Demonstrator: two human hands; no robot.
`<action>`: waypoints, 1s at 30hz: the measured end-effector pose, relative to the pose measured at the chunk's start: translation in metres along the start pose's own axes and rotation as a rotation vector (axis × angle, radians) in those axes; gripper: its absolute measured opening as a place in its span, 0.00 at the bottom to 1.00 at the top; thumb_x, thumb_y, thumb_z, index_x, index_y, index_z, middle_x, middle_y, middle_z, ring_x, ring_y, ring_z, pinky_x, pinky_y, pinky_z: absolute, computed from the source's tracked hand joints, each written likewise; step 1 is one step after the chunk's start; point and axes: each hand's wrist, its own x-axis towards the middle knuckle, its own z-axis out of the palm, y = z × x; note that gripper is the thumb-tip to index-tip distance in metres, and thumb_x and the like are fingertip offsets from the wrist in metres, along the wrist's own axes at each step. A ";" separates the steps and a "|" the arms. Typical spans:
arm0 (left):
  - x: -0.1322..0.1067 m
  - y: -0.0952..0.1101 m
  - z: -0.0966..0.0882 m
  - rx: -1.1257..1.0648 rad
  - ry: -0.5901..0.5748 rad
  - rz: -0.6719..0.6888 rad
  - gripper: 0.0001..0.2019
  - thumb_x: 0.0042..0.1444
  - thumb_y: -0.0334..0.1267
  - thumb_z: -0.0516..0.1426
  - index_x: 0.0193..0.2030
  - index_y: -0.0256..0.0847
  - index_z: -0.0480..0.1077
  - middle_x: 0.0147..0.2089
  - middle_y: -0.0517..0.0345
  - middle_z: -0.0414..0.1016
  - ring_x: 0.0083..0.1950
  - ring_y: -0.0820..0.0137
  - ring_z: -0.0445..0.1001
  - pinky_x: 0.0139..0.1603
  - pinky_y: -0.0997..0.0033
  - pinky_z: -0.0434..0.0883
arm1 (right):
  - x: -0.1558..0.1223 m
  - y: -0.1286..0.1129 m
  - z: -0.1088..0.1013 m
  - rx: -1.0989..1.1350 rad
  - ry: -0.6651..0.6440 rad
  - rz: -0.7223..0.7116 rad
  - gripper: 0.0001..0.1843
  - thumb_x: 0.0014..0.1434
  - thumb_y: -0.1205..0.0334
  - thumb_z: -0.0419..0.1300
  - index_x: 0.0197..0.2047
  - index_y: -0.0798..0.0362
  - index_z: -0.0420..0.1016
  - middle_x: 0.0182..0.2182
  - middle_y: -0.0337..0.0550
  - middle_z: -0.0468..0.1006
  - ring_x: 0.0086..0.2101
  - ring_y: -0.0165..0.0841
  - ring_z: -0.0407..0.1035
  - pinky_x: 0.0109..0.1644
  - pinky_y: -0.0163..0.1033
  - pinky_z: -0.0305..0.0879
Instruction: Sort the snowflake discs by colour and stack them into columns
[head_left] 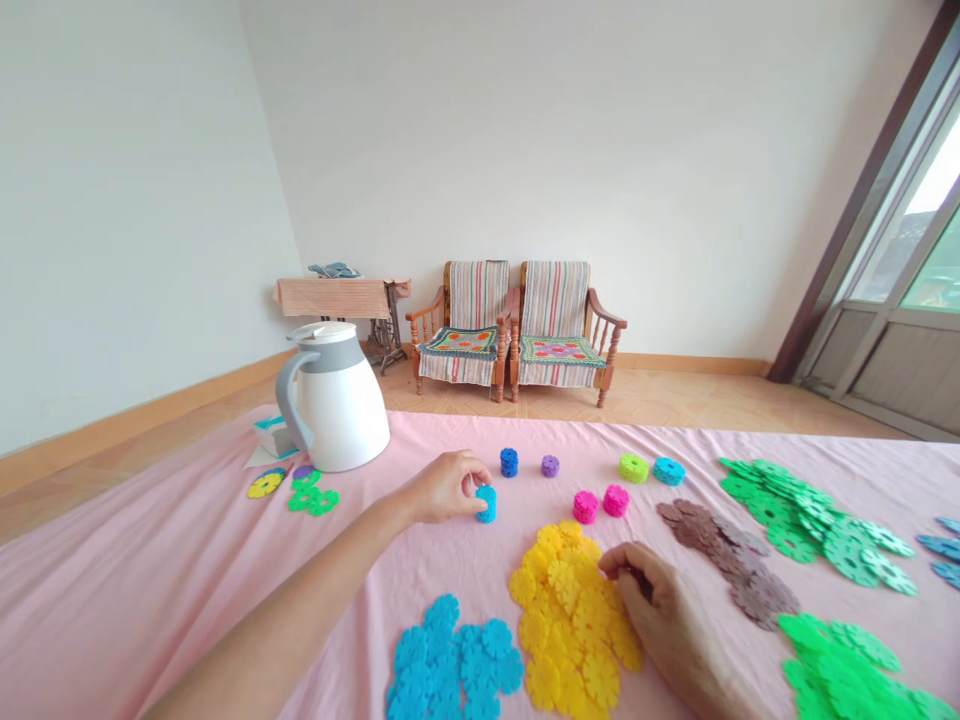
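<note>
My left hand (444, 487) reaches across the pink cloth (150, 580) and pinches a small light-blue stack of snowflake discs (487, 503) that stands on the cloth. My right hand (664, 610) rests on the right edge of a yellow pile of flat snowflake discs (570, 615), fingers curled together over the pieces; what they hold is hidden. A light-blue pile of discs (450, 660) lies just left of the yellow one. Small stacks stand beyond: dark blue (509, 462), purple (550, 465) and two pink (586, 506).
A white jug with a grey handle (334, 395) stands at the back left, with loose yellow and green discs (311, 495) beside it. Brown (731, 560) and green piles (817, 520) lie to the right. Lime (634, 467) and cyan stacks (668, 470) stand behind. Two wooden armchairs (517, 330) are by the wall.
</note>
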 end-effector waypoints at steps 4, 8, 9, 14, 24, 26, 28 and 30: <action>-0.009 0.005 -0.004 -0.016 0.091 0.004 0.18 0.44 0.34 0.61 0.45 0.38 0.70 0.39 0.56 0.71 0.32 0.72 0.69 0.35 0.74 0.67 | -0.001 -0.001 0.003 0.016 0.024 0.018 0.15 0.50 0.66 0.45 0.29 0.52 0.73 0.21 0.38 0.73 0.21 0.31 0.65 0.25 0.34 0.58; -0.035 0.017 -0.010 -0.014 0.101 -0.041 0.07 0.48 0.33 0.57 0.36 0.38 0.70 0.37 0.57 0.71 0.32 0.73 0.68 0.34 0.75 0.65 | -0.002 -0.002 0.004 0.034 0.016 0.023 0.14 0.50 0.67 0.45 0.30 0.52 0.72 0.22 0.37 0.73 0.22 0.31 0.65 0.26 0.34 0.57; -0.044 0.021 -0.012 -0.020 0.051 -0.041 0.05 0.48 0.32 0.56 0.34 0.38 0.70 0.35 0.59 0.70 0.31 0.73 0.67 0.33 0.75 0.65 | -0.002 -0.002 0.004 0.036 0.016 0.027 0.14 0.50 0.67 0.45 0.30 0.52 0.72 0.21 0.37 0.73 0.22 0.31 0.65 0.26 0.34 0.57; -0.092 0.041 -0.018 -0.079 -0.265 -0.092 0.07 0.43 0.32 0.59 0.33 0.40 0.70 0.31 0.63 0.68 0.31 0.73 0.67 0.30 0.77 0.63 | -0.001 0.004 0.005 0.043 0.011 0.045 0.14 0.49 0.65 0.46 0.31 0.51 0.73 0.22 0.37 0.73 0.21 0.31 0.65 0.25 0.34 0.58; -0.126 0.054 0.008 -0.120 -0.191 -0.257 0.13 0.41 0.29 0.56 0.37 0.40 0.68 0.34 0.62 0.65 0.29 0.74 0.66 0.30 0.77 0.63 | -0.002 -0.002 -0.002 0.008 0.004 0.037 0.15 0.49 0.64 0.45 0.29 0.51 0.73 0.21 0.37 0.74 0.21 0.32 0.66 0.25 0.35 0.59; -0.124 0.057 0.015 -0.150 -0.154 -0.263 0.13 0.41 0.28 0.55 0.37 0.39 0.68 0.33 0.62 0.66 0.30 0.74 0.66 0.30 0.78 0.63 | -0.002 -0.002 0.000 0.003 0.004 0.030 0.15 0.49 0.64 0.45 0.29 0.51 0.73 0.21 0.37 0.74 0.21 0.32 0.66 0.25 0.35 0.59; -0.121 0.060 0.019 -0.174 -0.125 -0.251 0.12 0.42 0.27 0.54 0.35 0.39 0.69 0.33 0.62 0.67 0.30 0.75 0.66 0.30 0.78 0.63 | -0.001 -0.001 0.001 0.003 0.002 0.025 0.15 0.49 0.63 0.45 0.29 0.51 0.73 0.21 0.37 0.74 0.21 0.32 0.66 0.25 0.35 0.59; -0.117 0.060 0.022 -0.202 -0.109 -0.238 0.10 0.43 0.26 0.53 0.32 0.38 0.70 0.31 0.62 0.68 0.29 0.75 0.66 0.29 0.79 0.62 | -0.001 -0.001 0.002 0.017 0.004 0.030 0.15 0.49 0.63 0.45 0.29 0.51 0.73 0.21 0.37 0.73 0.21 0.32 0.66 0.25 0.35 0.59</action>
